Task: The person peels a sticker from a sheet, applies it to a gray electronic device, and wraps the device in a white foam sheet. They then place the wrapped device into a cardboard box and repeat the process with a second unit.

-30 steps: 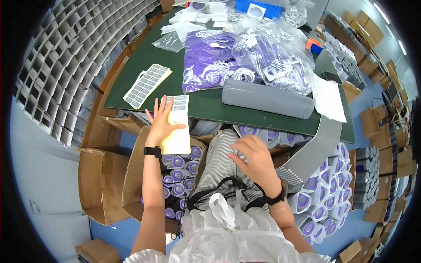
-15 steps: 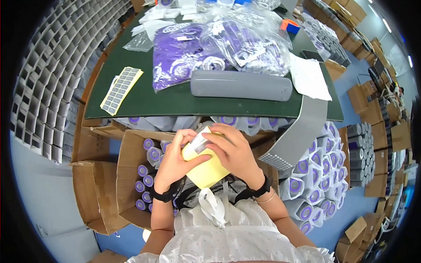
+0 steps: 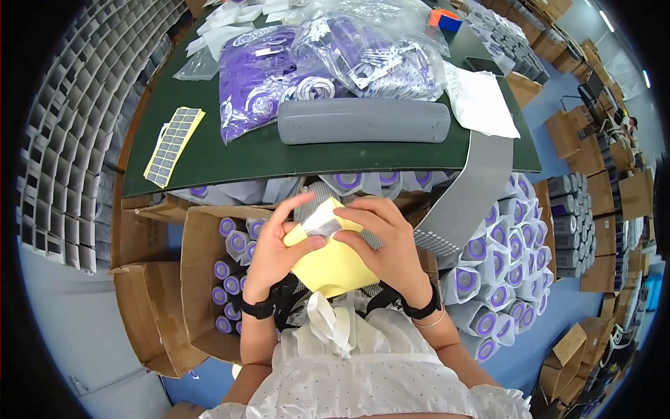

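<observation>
Between my two hands, above my lap, is a bent yellow label sheet (image 3: 333, 271) with a silvery white patch near its top edge. My left hand (image 3: 271, 253) grips its left side, the thumb lying on the front and the fingers behind. My right hand (image 3: 391, 241) pinches the upper right part, thumb and fingertips close to the silvery patch. Whether a label is being lifted off there cannot be made out. On the dark green table (image 3: 230, 162) in front lie another sheet of grey labels (image 3: 174, 146) on yellow backing and a long grey plastic housing (image 3: 364, 121).
Clear bags of purple parts (image 3: 255, 87) fill the table's middle. A perforated grey strip (image 3: 481, 178) hangs over its front right edge. An open carton (image 3: 197, 279) of purple-ended cylinders stands left; wrapped cylinders (image 3: 499, 297) are stacked right. A phone (image 3: 483, 65) lies at the far right.
The yellow sheet has been turned and shows more of its yellow face, with the silvery patch now facing up. My right fingers have shifted along its top edge. The view has moved slightly.
</observation>
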